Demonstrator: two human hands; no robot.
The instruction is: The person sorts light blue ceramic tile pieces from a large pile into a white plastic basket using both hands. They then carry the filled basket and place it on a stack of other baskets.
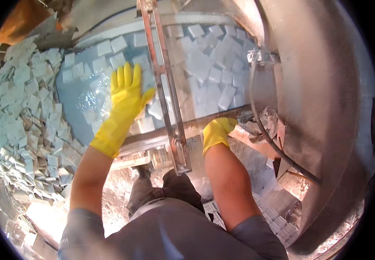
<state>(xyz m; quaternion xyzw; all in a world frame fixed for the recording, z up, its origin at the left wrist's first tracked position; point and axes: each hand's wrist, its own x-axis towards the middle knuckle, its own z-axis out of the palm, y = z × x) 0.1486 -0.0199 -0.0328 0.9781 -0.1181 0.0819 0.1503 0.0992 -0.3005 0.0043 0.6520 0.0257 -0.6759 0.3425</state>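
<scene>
Both of my hands wear yellow rubber gloves. My left hand [125, 97] is open, its fingers stretched flat over the wet blue-grey surface [77, 115], where pale square tiles [104, 47] lie scattered. A few pale tiles [146, 125] lie beside its wrist and thumb. My right hand [217, 132] is at the near edge [200, 123] of that surface, right of the metal bar. Its fingers are curled in, and what they hold, if anything, is hidden. A crumpled grey cloth [263, 123] lies just to its right.
A slotted metal bar [163, 76] crosses above the surface between my hands. A large heap of pale tiles [27, 112] is piled at the left. More tiles [215, 74] lie beyond the bar. A hose [261, 123] hangs by a large curved machine wall [317, 86] at the right.
</scene>
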